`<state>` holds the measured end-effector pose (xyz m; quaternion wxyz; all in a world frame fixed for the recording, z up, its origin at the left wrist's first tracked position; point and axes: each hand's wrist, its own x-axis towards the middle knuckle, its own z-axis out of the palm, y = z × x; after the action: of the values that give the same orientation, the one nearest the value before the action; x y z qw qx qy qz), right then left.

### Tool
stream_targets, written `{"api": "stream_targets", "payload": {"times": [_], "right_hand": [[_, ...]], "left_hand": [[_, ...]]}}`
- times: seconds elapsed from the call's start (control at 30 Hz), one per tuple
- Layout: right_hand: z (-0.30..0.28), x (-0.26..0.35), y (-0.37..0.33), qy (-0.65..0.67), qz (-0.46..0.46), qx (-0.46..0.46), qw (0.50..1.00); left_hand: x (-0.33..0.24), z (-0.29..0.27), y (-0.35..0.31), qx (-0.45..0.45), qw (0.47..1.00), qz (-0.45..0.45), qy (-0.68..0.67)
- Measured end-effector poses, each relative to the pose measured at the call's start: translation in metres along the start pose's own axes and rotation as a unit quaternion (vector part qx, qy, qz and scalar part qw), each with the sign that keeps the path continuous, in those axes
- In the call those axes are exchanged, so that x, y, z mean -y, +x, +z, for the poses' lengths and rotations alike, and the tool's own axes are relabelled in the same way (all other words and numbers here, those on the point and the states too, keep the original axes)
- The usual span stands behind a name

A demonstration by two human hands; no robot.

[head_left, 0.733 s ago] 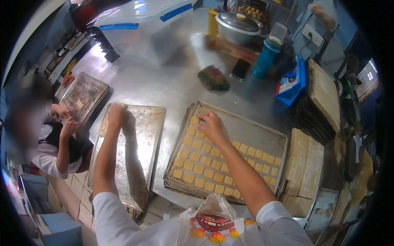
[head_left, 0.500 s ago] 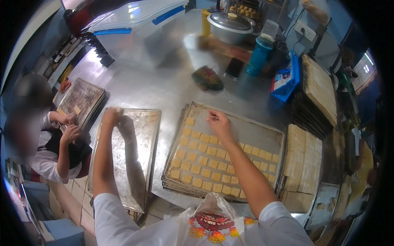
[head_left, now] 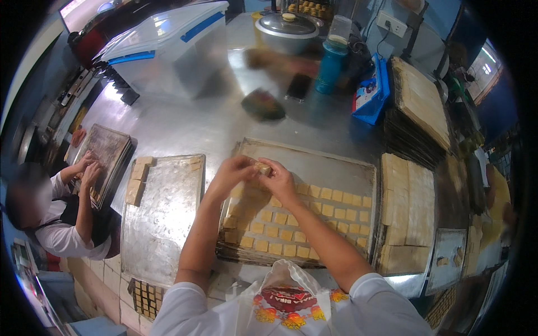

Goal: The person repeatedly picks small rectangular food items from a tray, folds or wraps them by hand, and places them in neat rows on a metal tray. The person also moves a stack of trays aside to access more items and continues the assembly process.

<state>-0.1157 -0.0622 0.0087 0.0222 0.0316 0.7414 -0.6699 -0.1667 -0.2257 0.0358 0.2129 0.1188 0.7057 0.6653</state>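
Both hands meet over the upper left part of a baking tray (head_left: 342, 159) set with rows of small pale-yellow dough squares (head_left: 300, 221). My left hand (head_left: 235, 172) and my right hand (head_left: 278, 180) pinch a small bundle of dough pieces (head_left: 262, 167) between their fingertips. How many pieces it has, I cannot make out. To the left lies a second metal tray (head_left: 162, 224), with thick blocks of dough (head_left: 136, 180) along its left edge and a few small pieces (head_left: 195, 162) in its upper right corner.
At the left a person (head_left: 73, 207) works over stacked trays (head_left: 115, 137). A clear plastic bin (head_left: 162, 61), a lidded pot (head_left: 288, 33), a dark phone (head_left: 298, 88) and a teal bottle (head_left: 332, 67) stand farther back. Pale dough sheets (head_left: 409, 196) and a tall tray stack (head_left: 420, 106) lie right.
My left hand has come right from the left tray, uncovering the dough blocks there. It has joined my right hand, which has moved slightly nearer and left, at the dough pieces.
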Motion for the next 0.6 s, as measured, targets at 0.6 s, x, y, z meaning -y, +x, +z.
{"api": "stream_targets", "payload": {"times": [0.6], "right_hand": [[-0.039, -0.012, 0.001, 0.356, 0.103, 0.028, 0.928]], "left_hand": [[0.014, -0.003, 0.047, 0.001, 0.953, 0.051, 0.298]]}}
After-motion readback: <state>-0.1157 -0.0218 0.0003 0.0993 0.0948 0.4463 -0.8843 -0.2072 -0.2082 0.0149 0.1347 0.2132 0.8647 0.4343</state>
